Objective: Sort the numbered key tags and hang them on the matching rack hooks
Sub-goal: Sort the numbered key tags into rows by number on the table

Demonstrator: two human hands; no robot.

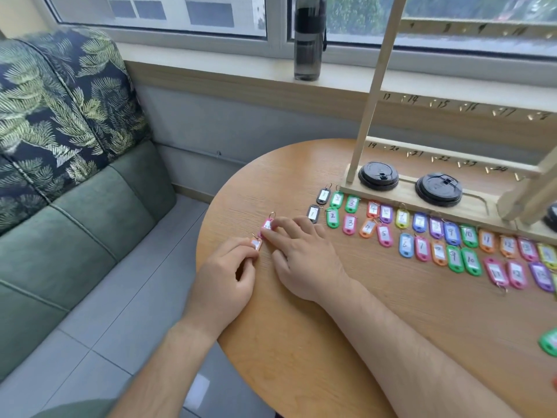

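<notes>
Near the round wooden table's point(301, 342) left edge, my left hand point(224, 279) pinches an orange key tag point(256, 244). My right hand point(304, 254) lies beside it, its fingertips touching a pink key tag point(267, 225) with a metal ring. Two rows of coloured numbered key tags point(422, 236) run in order from 1 at the left toward the right edge. Behind them stands the wooden key rack point(452, 164), its bars marked with hooks numbered from 13 to 24. No tag hangs on the visible hooks.
Black cup lids point(378, 175) point(438, 189) sit on the rack's base. A loose green tag point(550, 342) lies at the right edge. A dark bottle point(309, 37) stands on the windowsill. A green sofa point(75, 206) with a leaf-patterned cushion is left of the table.
</notes>
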